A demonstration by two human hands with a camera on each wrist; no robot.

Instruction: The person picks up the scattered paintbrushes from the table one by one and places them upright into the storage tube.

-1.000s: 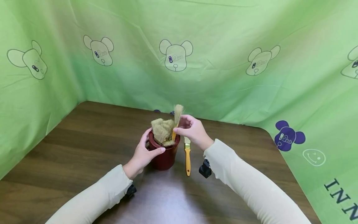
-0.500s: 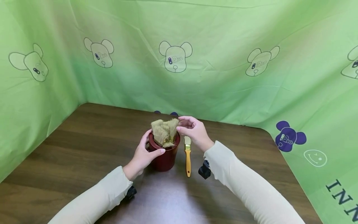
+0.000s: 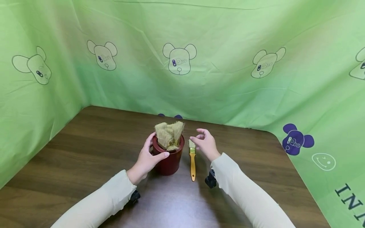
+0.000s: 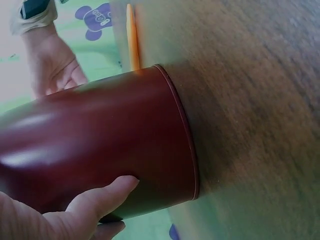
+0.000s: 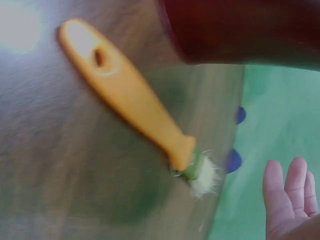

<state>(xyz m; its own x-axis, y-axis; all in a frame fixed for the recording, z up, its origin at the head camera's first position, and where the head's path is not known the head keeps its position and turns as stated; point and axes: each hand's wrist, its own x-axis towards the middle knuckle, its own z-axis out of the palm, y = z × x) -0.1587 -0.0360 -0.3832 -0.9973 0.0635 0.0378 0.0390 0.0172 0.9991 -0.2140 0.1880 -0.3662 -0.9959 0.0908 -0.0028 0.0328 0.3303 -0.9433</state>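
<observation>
A dark red, round pot (image 3: 168,163) stands upright on the table, with several paintbrushes (image 3: 165,136) in it, pale bristles up. Their handles are hidden inside. My left hand (image 3: 146,158) grips the pot at its left side and rim, thumb across the front; the left wrist view shows its fingers (image 4: 107,197) against the wall of the pot. Right of the pot lies one more paintbrush (image 3: 192,161) with an orange handle (image 5: 125,92) and pale bristles pointing away from me. Over its bristle end hovers my right hand (image 3: 206,144), holding nothing, fingers loosely bent.
The brown wooden table (image 3: 94,152) is walled by a green cloth (image 3: 216,85) printed with bear heads along its back and sides. Small black cameras sit at both wrists.
The right hand has lowered a paintbrush into the pot, let go of it, and moved right and slightly down toward the lying brush. The left hand keeps its grip on the pot.
</observation>
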